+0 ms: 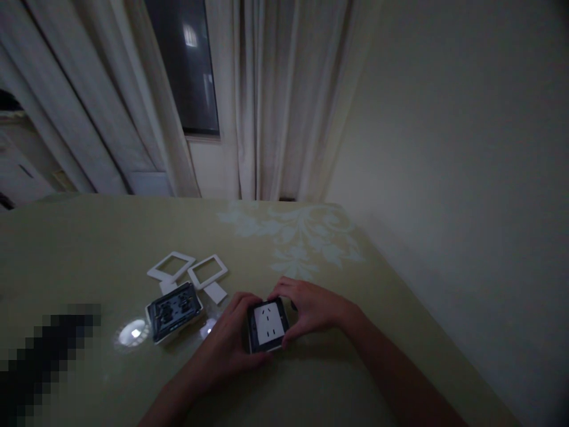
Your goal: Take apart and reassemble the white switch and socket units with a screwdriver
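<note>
Between my two hands is a wall socket (pixel 269 323), its white slotted face turned up inside a dark frame. My left hand (pixel 233 335) grips its left side, with the thumb along the near edge. Curved around the right side, my right hand (pixel 304 305) has its fingertips at the far corner and its thumb at the near right corner. To the left lies a second socket unit (pixel 174 311), with dark inner parts showing. Beyond that unit are two white cover frames (pixel 208 271), and a small white plate (pixel 216 292) lies by one of them.
The greenish table (pixel 111 237) has a pale leaf pattern (pixel 302 231) near its far right corner. Bright light reflections show by the second unit. Curtains (pixel 284 107) hang behind the table, and a wall (pixel 466 148) runs along its right side.
</note>
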`<state>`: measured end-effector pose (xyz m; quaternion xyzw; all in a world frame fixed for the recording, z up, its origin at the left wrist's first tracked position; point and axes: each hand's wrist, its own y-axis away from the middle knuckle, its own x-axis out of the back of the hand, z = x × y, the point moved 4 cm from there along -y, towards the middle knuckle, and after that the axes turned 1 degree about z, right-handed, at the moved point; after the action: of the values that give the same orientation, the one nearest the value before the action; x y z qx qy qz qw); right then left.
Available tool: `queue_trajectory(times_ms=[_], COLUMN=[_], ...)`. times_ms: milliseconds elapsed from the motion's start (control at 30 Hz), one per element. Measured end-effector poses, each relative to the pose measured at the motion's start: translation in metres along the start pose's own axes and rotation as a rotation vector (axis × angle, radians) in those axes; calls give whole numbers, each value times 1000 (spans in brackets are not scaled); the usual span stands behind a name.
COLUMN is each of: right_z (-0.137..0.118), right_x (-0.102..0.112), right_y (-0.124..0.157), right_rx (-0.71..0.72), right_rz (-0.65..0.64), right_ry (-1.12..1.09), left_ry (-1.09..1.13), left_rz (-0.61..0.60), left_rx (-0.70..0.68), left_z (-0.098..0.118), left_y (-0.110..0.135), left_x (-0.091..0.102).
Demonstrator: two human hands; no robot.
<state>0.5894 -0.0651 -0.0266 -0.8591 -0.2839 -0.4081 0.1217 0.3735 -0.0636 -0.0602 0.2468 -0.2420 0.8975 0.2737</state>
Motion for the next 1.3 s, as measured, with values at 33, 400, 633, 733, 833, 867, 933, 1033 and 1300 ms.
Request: queue_trajectory(times_ms=[33,400,633,733,833,867,933,1033,1300], right_z=[0,-22,-18,-20,-24,-26,-29,-34,-45], right_x=[0,7,7,6,7,7,7,7,6], right_y=[0,6,7,8,9,9,10,11,16], right_rx=[-13,-91,-80,-76,-89,-95,-102,-128,-210], right_rz=[-6,-53,-55,-65,-69,-70,-77,-84,-86], right_ry=[4,169,160,158,187,198,218,249,337], left_ry=[8,15,5,-2,-24,-33,-48,-64,-99], left_rz=[-16,-6,-37,-38,-49,-53,-54,-61,-74], left_rx=[18,33,14,12,27,27,24,7,-32], left_z=[1,-11,-15,-12,-9,-8,-6,-3,3], left_y=[0,6,7,7,8,8,8,7,8], left_x=[0,-10,-12,-12,-12,-12,-13,-13,-15])
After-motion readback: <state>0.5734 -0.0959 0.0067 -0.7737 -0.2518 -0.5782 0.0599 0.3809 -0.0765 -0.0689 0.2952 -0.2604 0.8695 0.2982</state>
